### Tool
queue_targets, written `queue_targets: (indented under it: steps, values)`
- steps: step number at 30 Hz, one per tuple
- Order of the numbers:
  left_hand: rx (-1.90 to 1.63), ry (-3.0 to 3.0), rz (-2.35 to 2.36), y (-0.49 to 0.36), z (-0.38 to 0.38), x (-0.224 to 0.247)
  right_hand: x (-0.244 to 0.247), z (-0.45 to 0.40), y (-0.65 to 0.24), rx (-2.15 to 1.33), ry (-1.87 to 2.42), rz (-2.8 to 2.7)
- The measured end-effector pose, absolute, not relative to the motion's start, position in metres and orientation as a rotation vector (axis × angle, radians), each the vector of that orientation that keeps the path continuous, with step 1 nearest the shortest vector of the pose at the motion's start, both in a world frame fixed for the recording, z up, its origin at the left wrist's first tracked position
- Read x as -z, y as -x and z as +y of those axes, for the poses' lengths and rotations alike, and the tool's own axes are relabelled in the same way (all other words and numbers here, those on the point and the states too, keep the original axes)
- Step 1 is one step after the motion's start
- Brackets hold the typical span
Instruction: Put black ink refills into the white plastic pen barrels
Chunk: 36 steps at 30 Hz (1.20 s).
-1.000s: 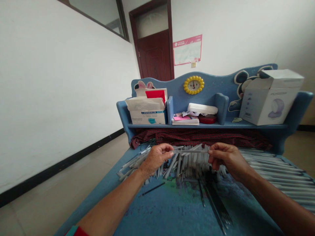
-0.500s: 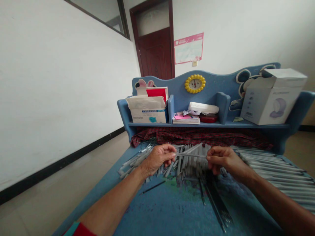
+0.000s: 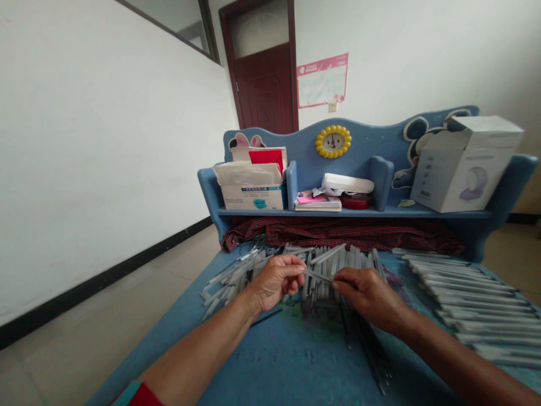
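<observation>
Between my two hands is a thin translucent pen barrel [image 3: 318,276]. My left hand [image 3: 274,282] pinches its left end with thumb and fingers. My right hand [image 3: 369,293] is closed on its right end; whether a refill is in those fingers, I cannot tell. Behind both hands lies a heap of clear pen barrels [image 3: 236,276]. Dark pen refills [image 3: 376,358] lie in a bundle below my right hand, partly covered by its shadow. One loose black refill [image 3: 266,318] rests near my left wrist.
Many pens [image 3: 469,301] lie in a row on the right of the blue table [image 3: 262,366]. A folded checked cloth [image 3: 321,232] runs along the back beneath a shelf [image 3: 393,213]. On it stand a mask box [image 3: 253,194] and a white carton [image 3: 465,169].
My right hand has moved left and closer to my left hand. Less of the barrel shows between them, and it now slopes down to the right. My left hand stays nearly in place.
</observation>
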<state>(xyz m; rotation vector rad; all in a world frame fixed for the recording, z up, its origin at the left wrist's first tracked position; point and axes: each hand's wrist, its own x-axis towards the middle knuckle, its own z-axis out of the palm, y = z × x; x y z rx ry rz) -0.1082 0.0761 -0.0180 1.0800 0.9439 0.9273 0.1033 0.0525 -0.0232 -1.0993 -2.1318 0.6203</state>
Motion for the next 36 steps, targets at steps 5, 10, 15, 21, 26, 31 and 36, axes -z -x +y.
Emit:
queue_targets:
  steps: [5,10,15,21,26,31,36]
  values:
    - [-0.905,-1.111,0.940,0.109,0.072,0.015,0.026,0.048,-0.106,-0.507,1.050,-2.182]
    - [-0.865,-1.151,0.962,0.108,0.068,0.012,0.028,0.046,-0.103,-0.501,1.055,-2.181]
    - [-0.920,-1.161,0.996,0.106,0.072,0.012,0.023,0.052,-0.104,-0.237,1.160,-2.293]
    - [-0.996,-1.221,0.944,0.093,0.067,0.009,0.007,0.055,-0.108,-0.005,1.218,-2.360]
    - [-0.921,-1.347,0.977,0.087,0.061,0.005,-0.013,0.067,-0.131,0.112,1.247,-2.429]
    - [-1.007,-1.555,1.230,0.095,0.069,0.002,-0.020,0.076,-0.211,0.153,1.450,-2.342]
    - [-1.030,-1.650,1.309,0.103,0.076,0.001,0.000,0.061,-0.286,0.219,1.682,-2.174]
